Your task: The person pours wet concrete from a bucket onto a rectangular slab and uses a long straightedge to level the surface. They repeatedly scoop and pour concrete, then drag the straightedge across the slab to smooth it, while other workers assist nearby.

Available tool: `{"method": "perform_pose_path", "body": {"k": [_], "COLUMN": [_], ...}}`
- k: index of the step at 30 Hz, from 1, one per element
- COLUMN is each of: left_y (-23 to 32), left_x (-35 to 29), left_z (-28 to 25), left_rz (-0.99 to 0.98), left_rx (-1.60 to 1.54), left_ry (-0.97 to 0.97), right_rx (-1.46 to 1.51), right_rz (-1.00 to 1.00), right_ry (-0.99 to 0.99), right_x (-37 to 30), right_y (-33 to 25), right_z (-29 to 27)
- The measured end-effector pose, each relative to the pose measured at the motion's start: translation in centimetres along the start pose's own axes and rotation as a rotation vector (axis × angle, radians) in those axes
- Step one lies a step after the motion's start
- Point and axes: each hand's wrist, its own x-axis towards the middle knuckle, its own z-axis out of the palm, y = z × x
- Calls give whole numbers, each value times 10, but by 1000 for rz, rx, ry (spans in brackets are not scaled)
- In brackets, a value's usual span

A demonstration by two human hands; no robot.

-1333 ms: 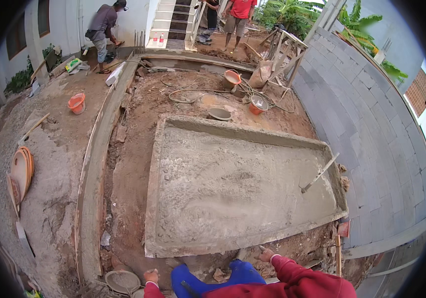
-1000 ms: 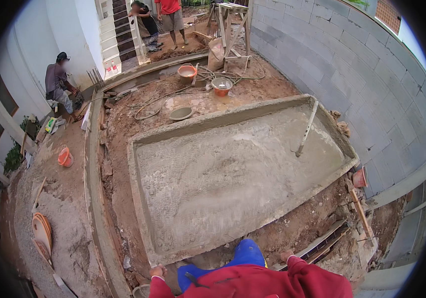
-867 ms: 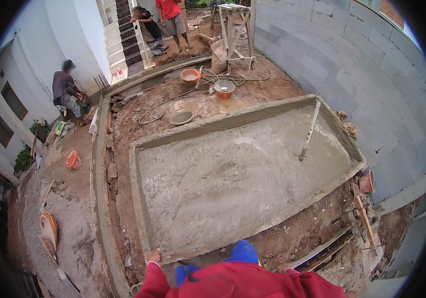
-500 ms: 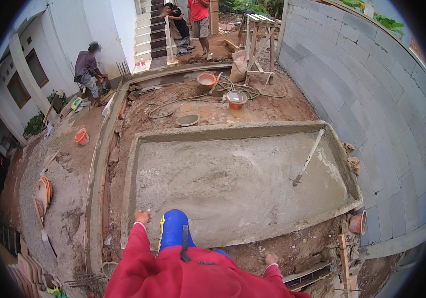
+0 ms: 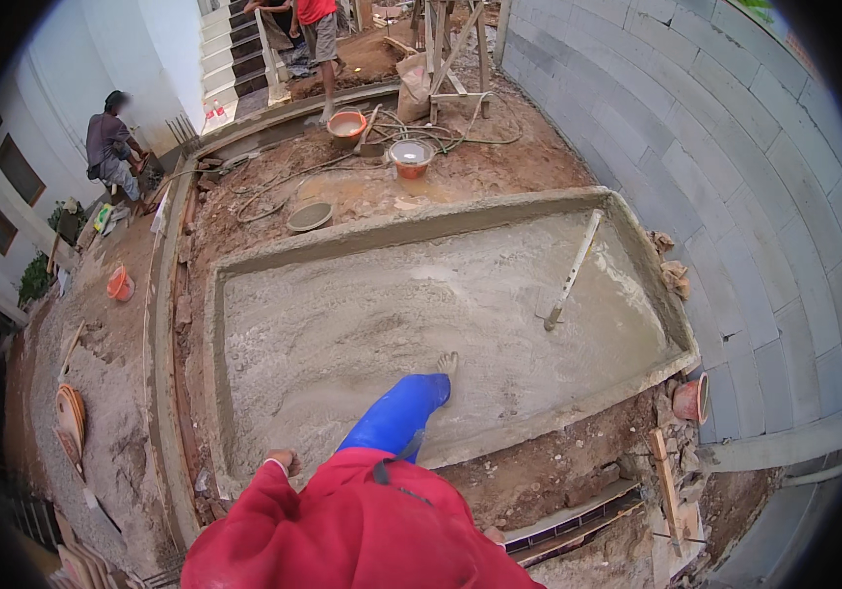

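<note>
My left hand [image 5: 287,459] hangs beside the near left edge of a long cement-walled basin [image 5: 421,228], its fingers curled in and nothing seen in them. Only a bit of my right hand [image 5: 493,535] shows past my red sleeve; its fingers are hidden. My leg in blue trousers [image 5: 396,407] reaches over the near wall, and my bare foot [image 5: 448,363] is in the wet grey mortar [image 5: 342,324]. A long-handled tool [image 5: 578,260], its head in the mortar, leans against the far right corner, away from both hands.
A grey block wall [image 5: 715,177] bounds the right. Orange buckets [image 5: 346,126], a hose [image 5: 274,187], a round pan [image 5: 310,217] and a wooden trestle [image 5: 455,59] lie beyond the basin. One person [image 5: 112,147] crouches far left; others are near the stairs.
My leg has swung forward and right, and my foot now shows in the mortar. My body leans further over the basin, and my right hand has slipped mostly out of sight.
</note>
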Motion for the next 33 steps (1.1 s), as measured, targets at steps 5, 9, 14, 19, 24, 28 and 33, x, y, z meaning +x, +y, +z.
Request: {"method": "perform_pose_path", "body": {"k": [5, 9, 14, 19, 24, 28, 33], "left_y": [133, 255, 377, 457, 467, 441, 428], "left_x": [22, -17, -85, -116, -100, -76, -46], "left_z": [123, 262, 385, 412, 396, 369, 385], "left_rz": [153, 221, 567, 809, 423, 231, 29], "left_rx": [86, 159, 459, 625, -172, -410, -673], "left_ry": [-54, -210, -382, -361, -369, -193, -139], "right_rx": [112, -56, -306, -182, -435, -641, -797], "right_rz": [-18, -86, -395, -646, -555, -485, -529], "right_ry": [119, 143, 49, 10, -24, -82, -180], "right_x": [0, -2, -47, -103, -96, -85, -75], "right_y": [-54, -160, -360, -503, -567, -615, -706], "right_z": [32, 84, 203, 324, 377, 451, 620]}}
